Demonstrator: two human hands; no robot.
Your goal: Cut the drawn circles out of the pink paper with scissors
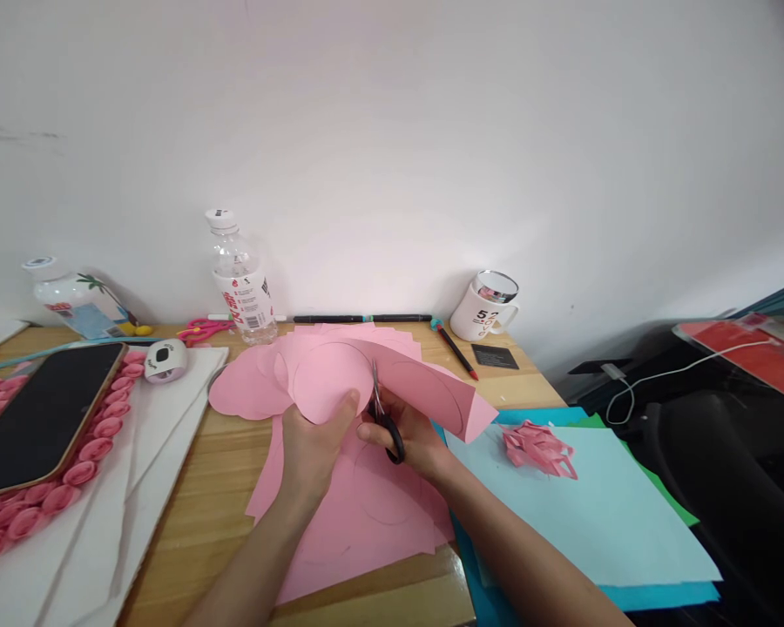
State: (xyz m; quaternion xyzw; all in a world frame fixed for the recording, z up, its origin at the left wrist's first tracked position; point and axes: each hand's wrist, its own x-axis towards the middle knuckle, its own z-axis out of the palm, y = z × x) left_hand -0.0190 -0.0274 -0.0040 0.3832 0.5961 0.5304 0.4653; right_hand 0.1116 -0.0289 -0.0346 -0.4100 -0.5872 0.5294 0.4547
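My left hand (314, 444) pinches a sheet of pink paper (332, 374) with a drawn circle on it, thumb on top. In my right hand (408, 435) is a pair of black-handled scissors (392, 434), fingers in the loops. The blades point away from me and lie at the right side of the drawn circle. Part of the sheet curls up to the right of the blades, showing another pencilled curve. Beneath both hands lies a stack of pink paper (366, 557) with faint circles. My right fingers are partly hidden by the scissors.
At left, a phone (52, 409) rests on rolled pink paper flowers (95, 449). A plastic bottle (241, 287), pink scissors (207, 327), several pens and a white mug (483, 306) stand or lie along the wall. Crumpled pink scraps (537, 448) sit on light blue paper (588, 522) at right.
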